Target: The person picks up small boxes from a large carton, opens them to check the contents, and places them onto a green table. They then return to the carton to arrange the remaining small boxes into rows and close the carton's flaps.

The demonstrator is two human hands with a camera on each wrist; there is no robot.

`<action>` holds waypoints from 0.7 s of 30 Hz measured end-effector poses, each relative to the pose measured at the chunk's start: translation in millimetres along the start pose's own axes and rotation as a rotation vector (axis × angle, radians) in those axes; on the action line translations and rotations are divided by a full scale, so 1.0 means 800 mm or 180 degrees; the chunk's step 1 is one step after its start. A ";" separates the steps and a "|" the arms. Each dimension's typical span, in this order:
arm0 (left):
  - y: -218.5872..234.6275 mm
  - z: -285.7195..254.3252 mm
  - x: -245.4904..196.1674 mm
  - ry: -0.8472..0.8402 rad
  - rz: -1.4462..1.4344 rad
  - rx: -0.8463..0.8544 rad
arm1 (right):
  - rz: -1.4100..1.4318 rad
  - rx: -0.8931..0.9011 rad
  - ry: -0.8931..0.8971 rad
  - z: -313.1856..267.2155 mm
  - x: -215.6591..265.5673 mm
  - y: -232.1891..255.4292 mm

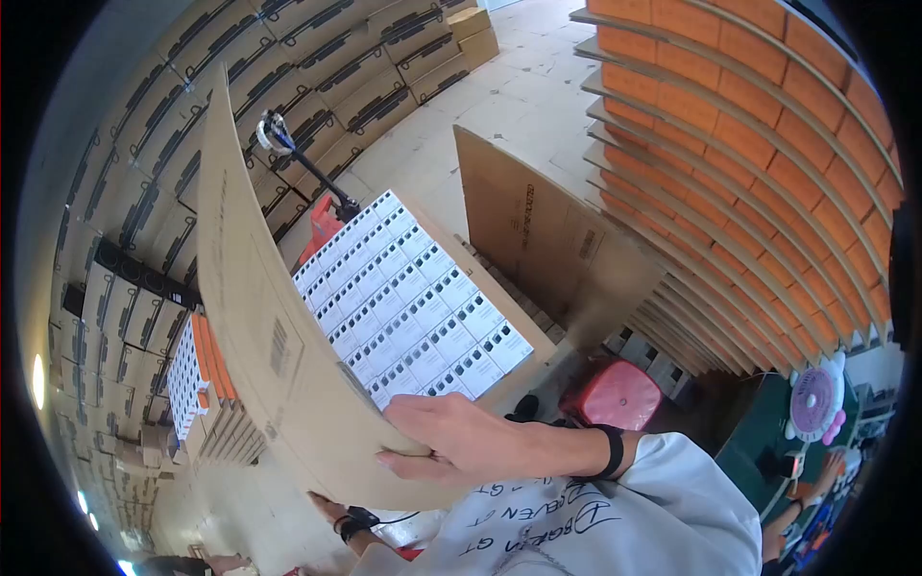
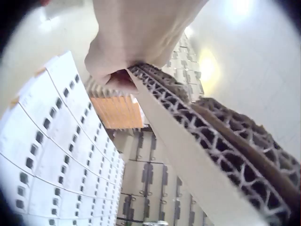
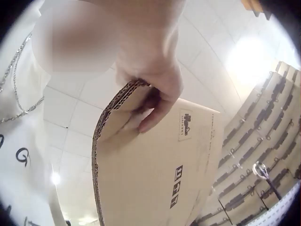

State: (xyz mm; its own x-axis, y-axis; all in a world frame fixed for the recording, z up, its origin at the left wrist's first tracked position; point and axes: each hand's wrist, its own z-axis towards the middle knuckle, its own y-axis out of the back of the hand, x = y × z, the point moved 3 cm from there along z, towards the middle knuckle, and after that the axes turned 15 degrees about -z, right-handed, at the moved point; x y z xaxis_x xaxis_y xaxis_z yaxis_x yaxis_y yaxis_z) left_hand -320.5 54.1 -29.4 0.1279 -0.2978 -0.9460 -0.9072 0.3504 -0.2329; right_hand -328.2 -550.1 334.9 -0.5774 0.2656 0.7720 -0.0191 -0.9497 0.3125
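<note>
A tall, bowed corrugated cardboard sheet (image 1: 259,317) stands upright before the person, printed with marks on the face in the right wrist view. The right hand (image 1: 437,437) grips its near edge, thumb on one side. In the right wrist view that hand (image 3: 153,77) curls over the sheet's layered edge (image 3: 107,113). Lower left in the head view, the left hand (image 1: 331,511) is mostly hidden by the sheet and the wrist. The left wrist view shows this hand (image 2: 124,70) holding the thick fluted edge (image 2: 197,134). Small white boxes (image 1: 403,298) sit in a packed block beyond the sheet.
A second cardboard panel (image 1: 538,211) leans behind the white boxes. Orange boxes (image 1: 730,115) rise in layers at right. A pallet jack handle (image 1: 322,178) stands ahead, before stacked brown cartons (image 1: 336,58). Near right are a red stool (image 1: 619,396) and a fan (image 1: 816,403).
</note>
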 end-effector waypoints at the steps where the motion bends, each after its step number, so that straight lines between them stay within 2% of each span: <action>1: -0.026 -0.016 -0.019 -0.0238 0.0029 0.0173 | -0.0104 -0.0069 0.0075 0.001 0.008 0.012; 5: -0.149 -0.090 -0.070 -0.0926 0.0137 0.1144 | -0.0554 -0.0405 0.0392 0.007 0.053 0.082; 7: -0.230 -0.138 -0.074 -0.1167 0.0223 0.1771 | -0.1417 -0.0431 0.0322 0.008 0.081 0.141; 9: -0.316 -0.199 -0.069 -0.1391 0.0357 0.2413 | -0.2228 -0.0948 0.0203 0.006 0.110 0.194; 10: -0.367 -0.189 -0.052 -0.2293 0.1165 0.3234 | -0.2451 -0.1114 -0.0068 0.001 0.125 0.222; 11: -0.411 -0.246 -0.057 -0.2039 0.0810 0.3405 | -0.2225 -0.1398 -0.0212 0.003 0.140 0.238; 12: -0.459 -0.266 -0.041 -0.2179 0.1300 0.3326 | -0.1981 -0.1690 -0.0335 0.005 0.155 0.255; 13: -0.495 -0.305 -0.034 -0.2376 0.0870 0.3958 | -0.1929 -0.1892 -0.0398 0.006 0.170 0.269; 14: -0.535 -0.316 -0.003 -0.1948 0.0753 0.4199 | -0.1870 -0.2094 -0.0458 0.008 0.185 0.284; 15: -0.555 -0.362 0.005 -0.0932 0.0137 0.4899 | -0.2244 -0.2314 -0.0529 0.003 0.191 0.308; 16: -0.574 -0.409 0.013 0.0246 -0.0371 0.5357 | -0.2791 -0.2484 -0.0652 -0.005 0.195 0.327; 17: -0.580 -0.440 0.007 0.1475 -0.0205 0.5268 | -0.3345 -0.2609 -0.0859 -0.012 0.197 0.348; 18: -0.583 -0.473 -0.002 0.2636 -0.0008 0.4883 | -0.3688 -0.2647 -0.0963 -0.014 0.199 0.361; 20: -0.566 -0.521 -0.025 0.2290 0.0502 0.4905 | -0.3918 -0.2688 -0.1014 -0.009 0.196 0.357; 21: -0.557 -0.528 -0.030 0.2138 0.0655 0.4908 | -0.3921 -0.2452 -0.0656 -0.002 0.191 0.344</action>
State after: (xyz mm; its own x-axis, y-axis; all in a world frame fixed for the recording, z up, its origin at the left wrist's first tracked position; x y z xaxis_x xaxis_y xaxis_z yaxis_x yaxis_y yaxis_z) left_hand -88.9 -470.0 191.9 -0.4818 -0.2951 -0.8251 0.3718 0.7838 -0.4974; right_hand -422.6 -770.9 538.0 0.2491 0.9118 0.3264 -0.8625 0.0555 0.5030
